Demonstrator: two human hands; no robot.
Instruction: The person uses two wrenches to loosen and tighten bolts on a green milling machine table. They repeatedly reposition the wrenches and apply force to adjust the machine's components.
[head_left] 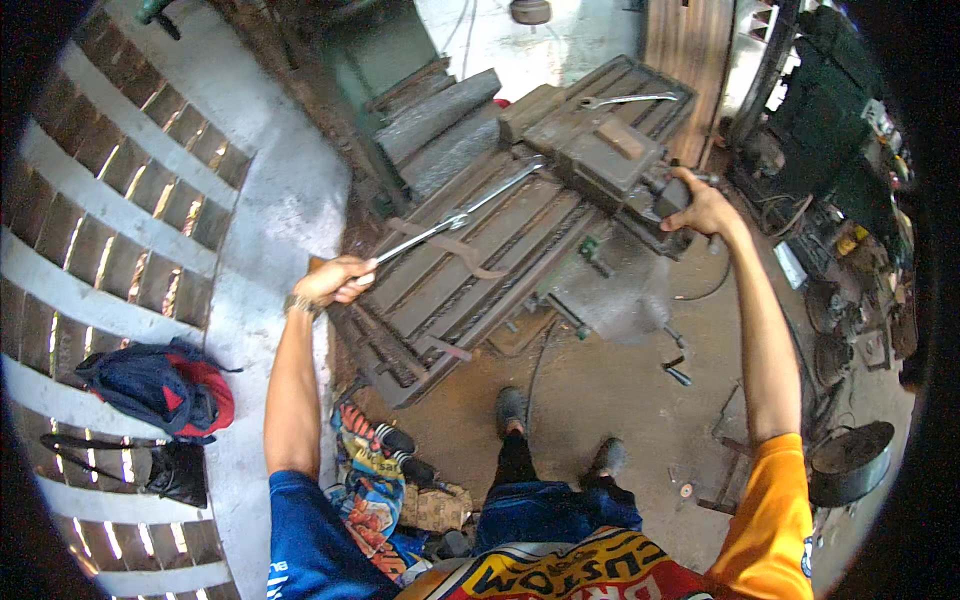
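Observation:
My left hand (337, 283) is closed around the near end of a long chrome wrench (410, 243), held over a slotted metal machine table (420, 345). Its far end meets a second wrench (505, 187) that reaches toward a vise; whether they are hooked together I cannot tell. My right hand (707, 213) grips the screw end of the machine vise (610, 160), thumb and forefinger on either side of the dark vise handle (672, 197). The other fingers are partly hidden. Beneath the wrenches lies a flat curved metal piece (465, 255).
Another wrench (630, 99) rests on the table behind the vise. A loose crank handle (678, 373) lies below the table's right side. Dark machinery (840, 130) and a round metal drum (850, 465) stand right; a backpack (160, 388) sits left against slatted openings.

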